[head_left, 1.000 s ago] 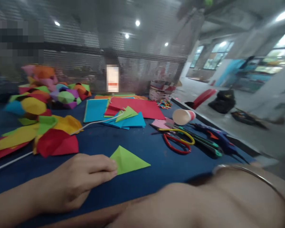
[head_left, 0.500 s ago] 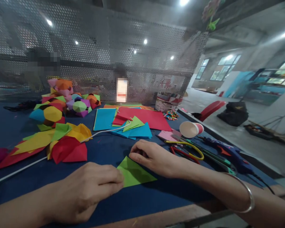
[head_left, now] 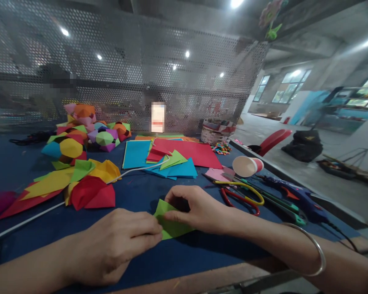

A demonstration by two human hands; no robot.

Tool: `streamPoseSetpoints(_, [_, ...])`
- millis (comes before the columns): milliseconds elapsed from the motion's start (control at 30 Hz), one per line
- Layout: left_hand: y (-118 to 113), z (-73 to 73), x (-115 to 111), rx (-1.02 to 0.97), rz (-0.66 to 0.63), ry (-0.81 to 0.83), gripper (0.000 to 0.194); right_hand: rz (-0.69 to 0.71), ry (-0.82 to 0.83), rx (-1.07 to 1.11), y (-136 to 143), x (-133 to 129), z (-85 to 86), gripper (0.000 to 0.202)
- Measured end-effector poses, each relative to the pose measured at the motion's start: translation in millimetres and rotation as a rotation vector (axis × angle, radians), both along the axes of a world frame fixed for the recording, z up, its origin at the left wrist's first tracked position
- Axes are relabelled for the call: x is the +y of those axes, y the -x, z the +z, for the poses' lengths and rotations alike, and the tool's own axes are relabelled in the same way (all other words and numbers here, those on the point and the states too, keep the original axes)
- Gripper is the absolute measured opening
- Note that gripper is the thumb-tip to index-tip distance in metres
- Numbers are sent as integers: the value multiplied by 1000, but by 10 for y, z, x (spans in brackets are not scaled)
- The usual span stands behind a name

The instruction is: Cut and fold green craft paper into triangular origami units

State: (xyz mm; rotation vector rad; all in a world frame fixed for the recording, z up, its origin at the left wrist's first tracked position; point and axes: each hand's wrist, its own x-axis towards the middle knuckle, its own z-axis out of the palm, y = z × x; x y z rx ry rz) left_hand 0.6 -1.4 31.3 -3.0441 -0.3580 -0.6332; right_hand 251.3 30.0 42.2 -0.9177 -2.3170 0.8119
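A folded sheet of light green paper (head_left: 171, 228) lies on the blue table top in front of me, one corner pointing away. My left hand (head_left: 119, 241) has its fingers together and pressed on the paper's left corner. From the other side my right hand (head_left: 199, 208) comes over the sheet, its thumb on the paper and its index finger curled round the far edge in a pinch. Part of the paper is hidden beneath the right hand. Left of my hands lies a red folded paper petal (head_left: 93, 194) with a white wire (head_left: 33, 218) near it.
Coloured paper sheets (head_left: 199, 151) and small green triangles (head_left: 174, 159) lie ahead. Folded paper balls (head_left: 72, 147) sit back left. To the right are scissors (head_left: 248, 190), a paper cup (head_left: 243, 166) on its side, and a glue gun (head_left: 297, 200). A perforated metal screen (head_left: 184, 90) stands behind.
My right hand's thumb has moved down onto the green paper, and the hand now covers the sheet's right part. My left hand stays pressed at the left corner.
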Motion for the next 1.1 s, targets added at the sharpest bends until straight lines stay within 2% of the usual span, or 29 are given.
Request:
streamPoseSetpoints(67, [8, -3, -6, -42, -17, -14, 62, -23, -51, 13, -6, 1, -15, 13])
streamPoseSetpoints(133, [6, 2, -18, -149, 26, -19, 61, -45, -92, 45, -11, 1, -24, 12])
streamPoseSetpoints(200, [-13, 14, -28, -291, 164, 12, 52, -64, -156, 85, -21, -5, -28, 13])
streamPoseSetpoints(300, [-58, 33, -10, -466, 424, 148, 30, -57, -366, 174, -45, -27, -24, 11])
streamPoseSetpoints(333, [-72, 36, 6, -506, 482, 207, 26, -24, -444, 199, -53, -36, -20, 10])
streamPoseSetpoints(400, [-93, 37, 42, -559, 557, 337, 30, 78, -578, 235, -68, -54, -12, 12])
streamPoseSetpoints(533, [-122, 29, 81, -538, 555, 510, 47, 257, -731, 225, -83, -85, -7, 19])
streamPoseSetpoints(600, [-136, 22, 78, -496, 526, 555, 48, 306, -745, 192, -88, -94, -17, 22])
streamPoseSetpoints(667, [-145, 9, 77, -452, 511, 617, 39, 345, -726, 165, -96, -97, -33, 24])
streamPoseSetpoints(767, [-134, -13, 94, -416, 554, 683, 27, 402, -687, 115, -112, -94, -57, 24])
streamPoseSetpoints(900, [-90, -27, 131, -461, 648, 667, 33, 428, -657, 2, -139, -97, -64, 21])
streamPoseSetpoints(1100, [-50, -37, 144, -443, 662, 613, 41, 459, -612, -56, -163, -123, -39, 21])
